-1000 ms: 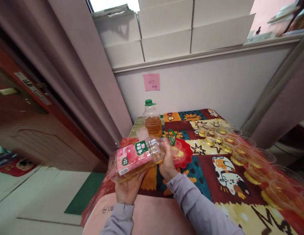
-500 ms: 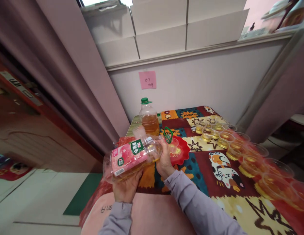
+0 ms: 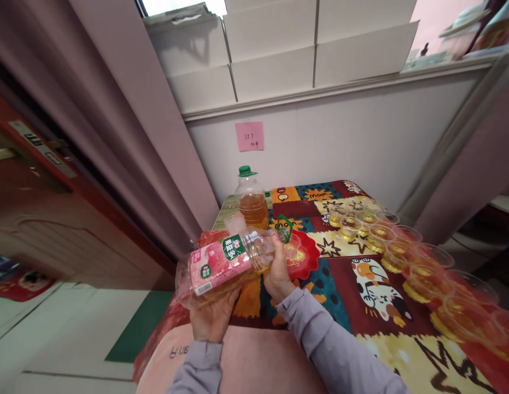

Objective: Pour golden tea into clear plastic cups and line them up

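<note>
A large clear juice bottle (image 3: 221, 262) with a pink label lies tilted almost level in both hands, its neck to the right and a green ring handle (image 3: 285, 229) at the mouth. My left hand (image 3: 215, 314) supports the bottle from below near its base. My right hand (image 3: 278, 271) is wrapped around the neck end. Pale yellow liquid lies along the bottle's lower side. Beneath the mouth, a clear plastic cup (image 3: 294, 245) stands on a red scalloped plate (image 3: 309, 271); the bottle and hand partly hide it.
Behind stands a second bottle (image 3: 253, 210) of amber liquid with a green cap. A stack of clear cups (image 3: 235, 223) is beside it. Several cups of yellow liquid (image 3: 379, 237) line the table's right side on the patterned tablecloth (image 3: 336, 284). A pink cloth (image 3: 262, 355) covers the near edge.
Both hands keep hold of the bottle at nearly the same tilt. The green ring handle has turned slightly at the mouth. The whole view has shifted a little.
</note>
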Demonstrator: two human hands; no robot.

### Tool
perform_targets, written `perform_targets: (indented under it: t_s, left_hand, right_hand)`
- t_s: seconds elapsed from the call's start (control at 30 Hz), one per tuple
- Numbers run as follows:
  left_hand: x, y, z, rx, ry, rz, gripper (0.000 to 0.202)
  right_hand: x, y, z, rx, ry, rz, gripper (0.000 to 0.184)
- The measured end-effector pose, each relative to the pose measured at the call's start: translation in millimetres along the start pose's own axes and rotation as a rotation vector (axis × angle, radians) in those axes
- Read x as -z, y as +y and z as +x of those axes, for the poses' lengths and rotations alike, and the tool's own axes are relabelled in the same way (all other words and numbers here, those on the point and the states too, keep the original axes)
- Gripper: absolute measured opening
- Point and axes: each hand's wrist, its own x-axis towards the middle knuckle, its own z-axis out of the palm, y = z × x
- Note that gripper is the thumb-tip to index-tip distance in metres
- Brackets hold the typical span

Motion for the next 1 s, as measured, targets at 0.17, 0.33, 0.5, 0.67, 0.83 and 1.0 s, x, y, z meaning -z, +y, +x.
perform_targets:
  t_s: [0.17,0.33,0.5,0.67,0.83,1.0]
  left_hand:
    - [1.6,-1.1,-0.8,-0.012,0.02,0.0,0.057]
    - [-1.3,-0.1,-1.1,-0.017,0.061,-0.034,0.057]
    - [0.2,-2.8,-2.1,-0.04,-0.037,-0.02,0.061]
    - [3.1,-5.6,-3.1,-0.038,-0.047,-0.069,0.066]
    - [12.5,-5.2,1.8,-0.016,-0.212,-0.134,0.065]
    - [12.0,-5.3,2.0,0.002,-0.195,-0.118,0.063]
  right_hand:
    - [-2.6,-1.1,-2.0,-0.062,0.036,0.007,0.045]
    - [-5.9,-3.4,-4.0,-0.045,0.042,0.009,0.042]
    - [-5.4,-5.2,-4.6,-0.047,0.044,0.0,0.038]
    - [-7.3,-4.7,-5.3,-0.052,0.031,0.008,0.043]
    - [-9.9,-3.0,-4.9,-0.059,0.049,0.059,0.046]
    - [-9.0,-3.1,-3.2,-0.103,0.048,0.074,0.047]
